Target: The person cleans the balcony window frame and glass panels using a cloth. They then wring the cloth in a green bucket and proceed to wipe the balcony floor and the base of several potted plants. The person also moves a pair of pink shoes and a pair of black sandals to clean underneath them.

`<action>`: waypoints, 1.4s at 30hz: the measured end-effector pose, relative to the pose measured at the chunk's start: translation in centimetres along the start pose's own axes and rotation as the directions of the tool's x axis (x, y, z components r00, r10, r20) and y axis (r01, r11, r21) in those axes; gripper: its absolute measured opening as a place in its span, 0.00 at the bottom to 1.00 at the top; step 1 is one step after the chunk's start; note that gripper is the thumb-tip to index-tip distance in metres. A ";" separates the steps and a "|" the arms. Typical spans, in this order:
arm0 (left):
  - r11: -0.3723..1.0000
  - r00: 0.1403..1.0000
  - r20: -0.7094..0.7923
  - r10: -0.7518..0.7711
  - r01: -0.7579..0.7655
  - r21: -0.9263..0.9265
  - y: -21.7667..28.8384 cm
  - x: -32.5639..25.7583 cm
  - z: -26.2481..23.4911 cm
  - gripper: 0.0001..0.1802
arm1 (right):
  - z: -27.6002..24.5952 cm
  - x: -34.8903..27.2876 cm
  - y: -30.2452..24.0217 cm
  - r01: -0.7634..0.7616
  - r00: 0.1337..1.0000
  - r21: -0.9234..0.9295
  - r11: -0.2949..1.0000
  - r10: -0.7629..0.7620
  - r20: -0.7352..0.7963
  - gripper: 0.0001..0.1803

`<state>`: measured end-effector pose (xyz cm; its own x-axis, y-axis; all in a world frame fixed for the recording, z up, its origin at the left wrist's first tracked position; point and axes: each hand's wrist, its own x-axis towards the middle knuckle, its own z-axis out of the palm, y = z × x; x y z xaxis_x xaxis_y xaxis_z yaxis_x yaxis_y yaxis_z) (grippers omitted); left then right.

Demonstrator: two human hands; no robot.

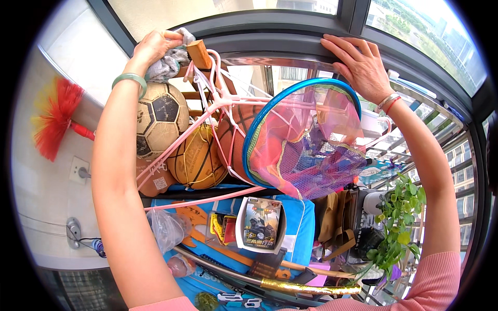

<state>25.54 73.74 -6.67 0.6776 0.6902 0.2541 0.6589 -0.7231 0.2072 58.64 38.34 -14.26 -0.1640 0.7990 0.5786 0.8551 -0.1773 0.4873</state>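
1. The left hand (153, 47) is raised to the upper left, its grip closed around a grey cloth (171, 63) that is pressed against the top of a wooden post (199, 54).
2. A pale green bangle (130, 80) is worn on the left wrist.
3. The right hand (358, 66) is laid flat on the dark window frame (270, 41), palm down with the fingers spread; its grip is open and nothing is held in it.
4. Thin bracelets, one of them red, are seen on the right wrist, and a pink sleeve (436, 282) covers the upper arm at the lower right.
5. The grey cloth is therefore found at the top left, between the left hand and the wooden post, just above a worn black-and-white football (162, 118).
6. Below the football, an orange basketball (197, 159) is hung in a string net, with a second basketball (236, 135) just beside it.
7. Pink cords (205, 119) are stretched from the post down across the balls.
8. A round mesh net with a blue rim (306, 140) is seen beneath the right hand, holding pink and purple items.
9. Further down, a boxed toy (262, 224), a clear plastic bag (166, 228) and long sticks are piled on a blue surface.
10. A red feather duster (54, 122) is seen at the far left, and a green potted plant (397, 223) at the lower right.
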 end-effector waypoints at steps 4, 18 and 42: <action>0.981 0.989 -0.081 -0.128 0.138 0.134 0.3 -1.0 -0.7 0.13 | 0.0 0.0 0.2 -0.004 1.000 0.003 1.000 0.004 0.000 0.25; 0.773 0.988 -0.147 -0.049 0.130 0.621 3.0 -1.1 0.7 0.13 | -0.6 0.1 0.4 0.012 0.999 0.024 1.000 -0.011 -0.047 0.27; 0.812 0.805 0.220 -0.550 0.455 0.366 -8.7 3.5 -0.5 0.18 | -0.1 -0.3 -0.1 0.029 1.000 -0.014 0.999 -0.029 0.000 0.28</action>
<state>22.02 82.42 -7.08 0.2551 0.9597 -0.1175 0.9627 -0.2635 -0.0616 58.57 38.08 -14.39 -0.1885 0.8036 0.5645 0.8431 -0.1624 0.5127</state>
